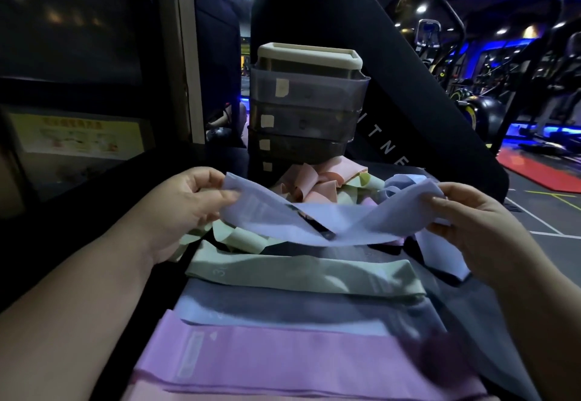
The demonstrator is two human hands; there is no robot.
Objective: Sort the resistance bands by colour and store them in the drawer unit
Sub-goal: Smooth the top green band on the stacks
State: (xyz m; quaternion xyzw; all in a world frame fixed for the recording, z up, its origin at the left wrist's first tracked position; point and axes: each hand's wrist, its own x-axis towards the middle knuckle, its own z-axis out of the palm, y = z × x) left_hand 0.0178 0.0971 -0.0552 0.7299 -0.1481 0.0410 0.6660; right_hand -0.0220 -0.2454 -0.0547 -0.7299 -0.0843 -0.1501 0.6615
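A pale lilac-blue resistance band (pixel 330 221) is stretched in the air between my two hands. My left hand (pixel 185 208) pinches its left end and my right hand (pixel 471 215) grips its right end. Below it, flat bands lie side by side on the dark surface: a green band (pixel 301 271), a blue-grey band (pixel 283 309) and a pink-lilac band (pixel 298 359) nearest me. Behind the held band is a loose heap of peach bands (pixel 317 177) and light green bands (pixel 242 237). The drawer unit (pixel 305 102), smoky grey with a cream top, stands at the back.
A large black gym machine panel (pixel 393 70) rises behind the drawer unit. Exercise machines and a red floor mat (pixel 540 168) fill the right background. A dark wall with a yellow notice (pixel 75 133) is on the left. The work surface's right edge (pixel 503 322) drops off.
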